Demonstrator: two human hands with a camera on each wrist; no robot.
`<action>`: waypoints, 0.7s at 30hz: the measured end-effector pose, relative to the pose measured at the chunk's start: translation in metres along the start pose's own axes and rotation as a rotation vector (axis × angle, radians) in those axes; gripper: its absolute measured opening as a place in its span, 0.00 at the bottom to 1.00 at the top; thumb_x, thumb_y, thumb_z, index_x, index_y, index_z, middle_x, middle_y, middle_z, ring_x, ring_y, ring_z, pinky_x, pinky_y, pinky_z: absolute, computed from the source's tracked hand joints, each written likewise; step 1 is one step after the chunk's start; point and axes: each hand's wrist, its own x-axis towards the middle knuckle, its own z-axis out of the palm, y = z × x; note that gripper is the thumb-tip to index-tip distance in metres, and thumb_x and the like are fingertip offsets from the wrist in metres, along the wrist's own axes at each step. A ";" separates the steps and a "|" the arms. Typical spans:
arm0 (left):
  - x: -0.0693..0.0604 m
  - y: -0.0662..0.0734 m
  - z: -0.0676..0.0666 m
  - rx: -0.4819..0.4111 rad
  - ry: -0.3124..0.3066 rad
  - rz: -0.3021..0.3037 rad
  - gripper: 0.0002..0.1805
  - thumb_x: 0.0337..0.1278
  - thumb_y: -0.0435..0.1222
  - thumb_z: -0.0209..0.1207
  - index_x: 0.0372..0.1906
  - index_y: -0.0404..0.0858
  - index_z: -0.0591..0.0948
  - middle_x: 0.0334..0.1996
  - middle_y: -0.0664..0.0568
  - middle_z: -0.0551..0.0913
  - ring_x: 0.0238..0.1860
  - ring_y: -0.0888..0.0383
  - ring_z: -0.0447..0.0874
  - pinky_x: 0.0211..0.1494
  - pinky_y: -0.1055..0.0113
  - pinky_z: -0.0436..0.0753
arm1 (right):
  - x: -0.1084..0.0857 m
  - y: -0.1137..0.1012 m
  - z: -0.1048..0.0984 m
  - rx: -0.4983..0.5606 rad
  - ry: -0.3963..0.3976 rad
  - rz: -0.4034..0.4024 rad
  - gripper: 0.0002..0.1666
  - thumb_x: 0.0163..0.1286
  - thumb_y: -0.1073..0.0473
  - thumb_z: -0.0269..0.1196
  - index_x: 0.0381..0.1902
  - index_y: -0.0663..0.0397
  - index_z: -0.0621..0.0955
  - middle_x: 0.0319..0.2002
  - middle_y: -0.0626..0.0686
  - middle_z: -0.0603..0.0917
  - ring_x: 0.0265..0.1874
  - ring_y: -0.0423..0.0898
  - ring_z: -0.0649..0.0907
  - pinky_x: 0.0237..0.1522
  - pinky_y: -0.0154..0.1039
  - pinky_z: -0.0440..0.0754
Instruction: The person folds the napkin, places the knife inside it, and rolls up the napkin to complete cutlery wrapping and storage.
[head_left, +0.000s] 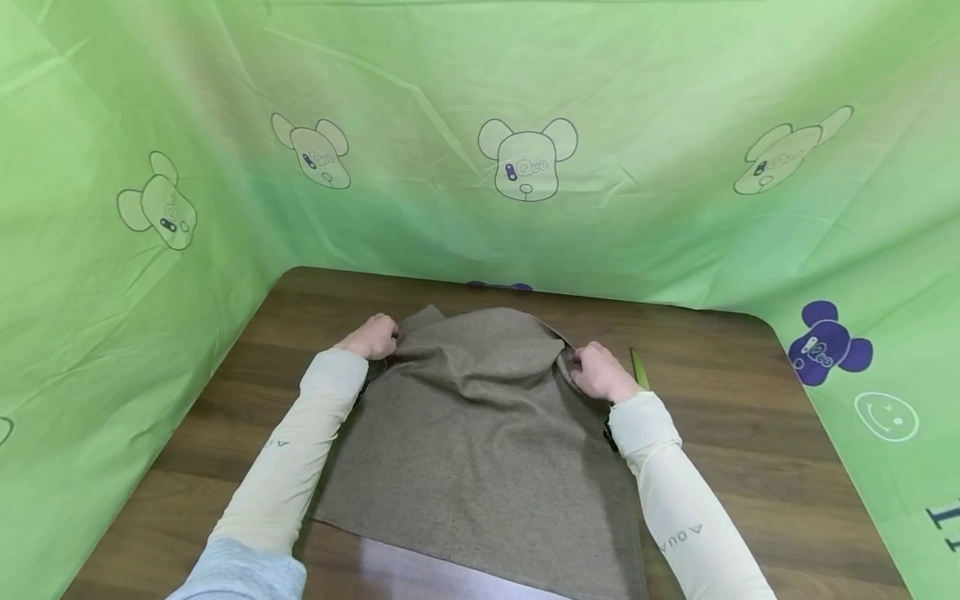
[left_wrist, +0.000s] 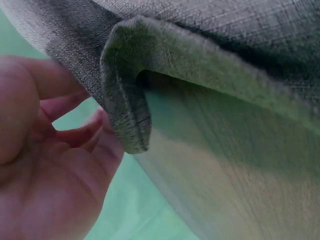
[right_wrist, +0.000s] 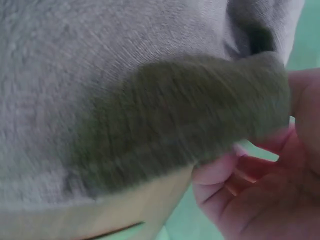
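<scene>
A grey-brown cloth (head_left: 480, 467) lies over the wooden table, its far part lifted into loose folds and its near part fairly flat. At the cloth's far left side, my left hand (head_left: 372, 337) pinches the edge. My right hand (head_left: 602, 372) grips the opposite edge at the far right. In the left wrist view, the left hand (left_wrist: 60, 145) has thumb and fingers at a hanging fold of the cloth (left_wrist: 127, 95). The right wrist view has the fingers of the right hand (right_wrist: 265, 185) on the raised, blurred border of the cloth (right_wrist: 175, 115).
A thin green object (head_left: 638, 368) lies just beyond the right hand, partly hidden by it. Brown wooden table (head_left: 750, 433) shows on both sides of the cloth. Green printed fabric (head_left: 420, 225) hangs around the back and sides. A pale patch (head_left: 442, 579) shows at the near edge.
</scene>
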 end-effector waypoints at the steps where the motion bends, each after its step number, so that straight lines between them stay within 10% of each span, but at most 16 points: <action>1: -0.001 -0.001 0.000 0.002 0.013 -0.011 0.19 0.54 0.26 0.45 0.42 0.28 0.85 0.48 0.34 0.83 0.56 0.41 0.77 0.61 0.53 0.74 | 0.000 0.000 -0.002 0.006 0.022 0.011 0.17 0.62 0.65 0.55 0.45 0.73 0.81 0.45 0.70 0.81 0.49 0.67 0.80 0.54 0.58 0.76; 7: -0.008 -0.001 -0.012 -0.116 0.163 -0.202 0.19 0.55 0.28 0.43 0.42 0.26 0.84 0.51 0.28 0.77 0.56 0.36 0.74 0.59 0.47 0.75 | -0.004 -0.003 -0.025 0.035 0.255 0.141 0.15 0.58 0.66 0.50 0.16 0.62 0.78 0.28 0.66 0.82 0.32 0.65 0.82 0.38 0.59 0.79; 11: -0.011 0.003 -0.023 -0.216 0.259 -0.293 0.20 0.62 0.32 0.42 0.47 0.22 0.79 0.55 0.24 0.68 0.54 0.33 0.73 0.57 0.45 0.75 | -0.007 -0.007 -0.040 0.018 0.303 0.161 0.17 0.61 0.66 0.48 0.33 0.74 0.81 0.47 0.77 0.77 0.44 0.75 0.78 0.49 0.64 0.76; 15: -0.012 0.007 -0.022 -0.207 0.212 -0.225 0.28 0.69 0.36 0.45 0.66 0.21 0.63 0.64 0.21 0.58 0.63 0.31 0.65 0.67 0.46 0.68 | -0.006 -0.007 -0.035 -0.037 0.214 0.105 0.27 0.63 0.67 0.50 0.57 0.82 0.70 0.61 0.81 0.66 0.54 0.78 0.73 0.58 0.64 0.72; 21: -0.015 0.011 -0.004 -0.047 0.011 -0.017 0.26 0.65 0.39 0.54 0.63 0.27 0.72 0.60 0.31 0.72 0.63 0.38 0.68 0.67 0.45 0.66 | -0.006 -0.006 -0.013 -0.060 0.028 -0.018 0.25 0.64 0.61 0.61 0.54 0.75 0.76 0.51 0.73 0.77 0.53 0.70 0.76 0.58 0.60 0.72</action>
